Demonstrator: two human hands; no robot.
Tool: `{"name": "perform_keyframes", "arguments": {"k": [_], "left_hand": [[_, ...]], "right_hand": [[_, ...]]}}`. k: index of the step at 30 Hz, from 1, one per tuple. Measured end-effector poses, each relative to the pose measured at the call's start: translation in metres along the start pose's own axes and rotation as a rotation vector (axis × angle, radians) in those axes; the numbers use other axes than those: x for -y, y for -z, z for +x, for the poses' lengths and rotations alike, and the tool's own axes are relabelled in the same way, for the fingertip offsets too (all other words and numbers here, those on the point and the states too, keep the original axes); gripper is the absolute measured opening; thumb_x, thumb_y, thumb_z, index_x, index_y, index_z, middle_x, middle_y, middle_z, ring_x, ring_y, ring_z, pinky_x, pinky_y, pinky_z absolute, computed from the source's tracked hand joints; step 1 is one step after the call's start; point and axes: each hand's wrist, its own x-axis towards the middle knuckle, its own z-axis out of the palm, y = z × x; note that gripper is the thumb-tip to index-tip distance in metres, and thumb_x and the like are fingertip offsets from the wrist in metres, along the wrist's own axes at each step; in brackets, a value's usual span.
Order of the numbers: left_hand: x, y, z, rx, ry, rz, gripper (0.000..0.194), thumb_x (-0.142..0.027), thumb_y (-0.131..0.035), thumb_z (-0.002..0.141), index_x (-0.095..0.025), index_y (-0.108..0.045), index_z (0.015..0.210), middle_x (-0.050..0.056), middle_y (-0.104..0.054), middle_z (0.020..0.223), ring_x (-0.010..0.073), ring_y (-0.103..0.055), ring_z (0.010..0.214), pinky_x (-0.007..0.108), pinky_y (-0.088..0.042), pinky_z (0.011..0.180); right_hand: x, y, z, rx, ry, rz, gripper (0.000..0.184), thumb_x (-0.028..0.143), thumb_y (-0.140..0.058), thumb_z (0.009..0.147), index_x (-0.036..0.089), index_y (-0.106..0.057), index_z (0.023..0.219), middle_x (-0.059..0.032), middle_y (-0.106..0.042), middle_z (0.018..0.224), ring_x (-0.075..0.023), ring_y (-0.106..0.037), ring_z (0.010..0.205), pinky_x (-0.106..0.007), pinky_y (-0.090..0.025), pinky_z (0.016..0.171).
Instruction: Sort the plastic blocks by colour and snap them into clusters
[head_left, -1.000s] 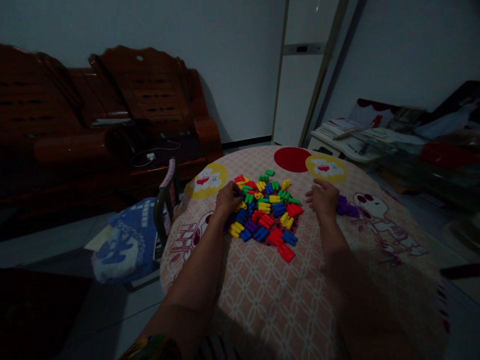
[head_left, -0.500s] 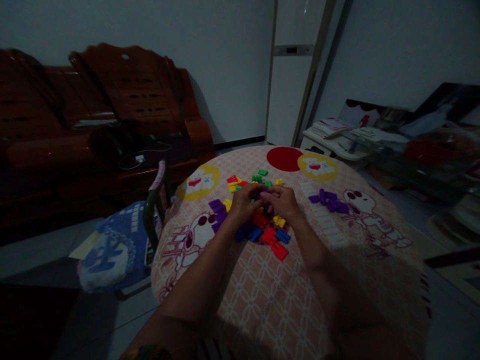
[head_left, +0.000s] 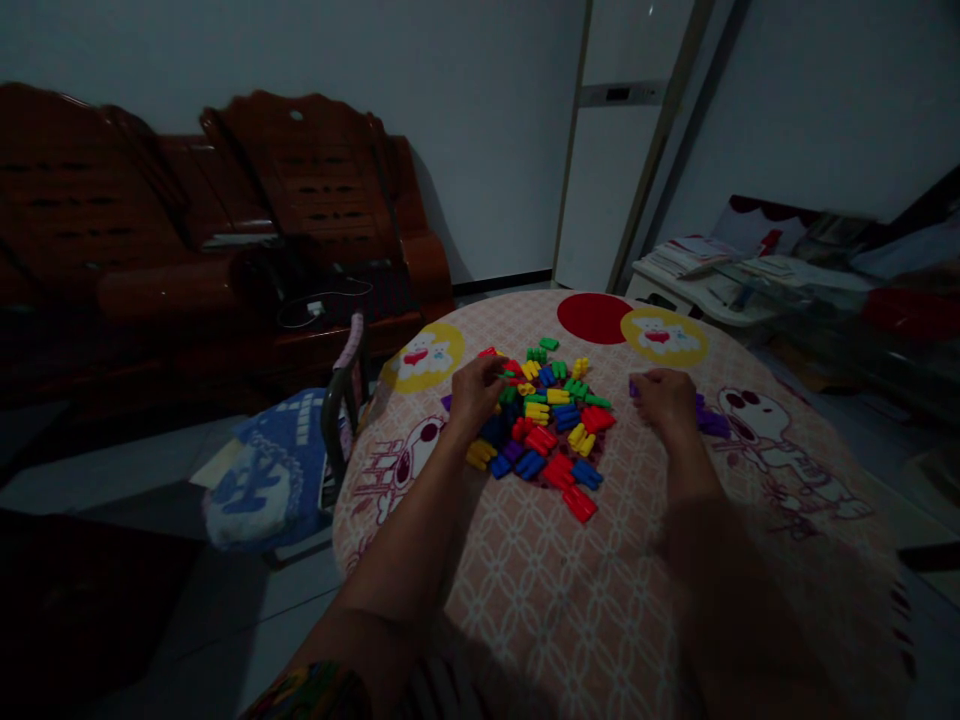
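Observation:
A pile of small plastic building blocks point(head_left: 541, 438) in red, yellow, green, blue and purple lies spread on the round table. My left hand point(head_left: 477, 396) is at the pile's left edge, fingers bent and a little apart, with nothing visibly held. Some blocks are hidden behind it. Off to the right of the pile, my right hand point(head_left: 666, 402) pinches a purple building block point(head_left: 634, 387) between thumb and fingers. Just beyond that hand lie more purple blocks point(head_left: 711, 418), partly covered by it.
A patterned cloth point(head_left: 540, 580) covers the table. On the left stands a chair with a blue cushion point(head_left: 262, 480), and behind it a wooden sofa point(head_left: 300, 190). Papers point(head_left: 682, 255) lie on a side table at the right, near a tall white cabinet-like unit point(head_left: 619, 180).
My hands, together over the pile before, have moved apart. The right one has gone right with a purple block, towards the purple group; the left stays by the pile. The view has turned slightly left.

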Motion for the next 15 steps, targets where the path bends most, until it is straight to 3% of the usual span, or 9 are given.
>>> {"name": "perform_keyframes", "arguments": {"k": [2, 5, 9, 15], "left_hand": [[0.009, 0.019, 0.006, -0.047, 0.067, 0.159, 0.031, -0.013, -0.066, 0.076, -0.016, -0.075, 0.106, 0.008, -0.076, 0.1, 0.0192, -0.071, 0.086, 0.032, -0.056, 0.085], [0.02, 0.046, 0.01, -0.025, 0.171, 0.393, 0.028, -0.017, -0.065, 0.08, -0.016, -0.076, 0.106, 0.009, -0.077, 0.1, 0.022, -0.071, 0.09, 0.033, -0.054, 0.088], [0.029, 0.067, 0.009, 0.13, 0.272, 0.602, 0.027, -0.023, -0.059, 0.087, -0.017, -0.078, 0.106, 0.011, -0.077, 0.106, 0.0264, -0.07, 0.102, 0.034, -0.052, 0.089], [0.036, 0.071, 0.009, 0.393, 0.269, 0.685, 0.028, -0.027, -0.059, 0.086, -0.021, -0.078, 0.105, 0.007, -0.079, 0.098, 0.0222, -0.071, 0.091, 0.027, -0.051, 0.077]], "right_hand": [[-0.017, 0.013, 0.009, -0.092, 0.02, -0.226, 0.029, 0.037, -0.06, 0.084, 0.012, -0.075, 0.077, -0.0157, -0.074, 0.076, -0.0251, -0.07, 0.071, -0.032, -0.051, 0.064], [-0.034, 0.026, 0.012, -0.156, -0.026, -0.431, 0.036, 0.038, -0.058, 0.088, 0.008, -0.078, 0.087, -0.024, -0.074, 0.094, -0.0338, -0.07, 0.094, -0.039, -0.051, 0.077], [-0.037, 0.031, 0.007, -0.165, -0.093, -0.48, 0.04, 0.038, -0.056, 0.091, 0.006, -0.078, 0.097, -0.0274, -0.072, 0.101, -0.0371, -0.069, 0.099, -0.043, -0.05, 0.079], [-0.036, 0.033, 0.003, -0.195, -0.105, -0.485, 0.033, 0.033, -0.057, 0.091, 0.007, -0.075, 0.101, -0.0271, -0.07, 0.104, -0.0366, -0.066, 0.1, -0.044, -0.048, 0.08]]}}
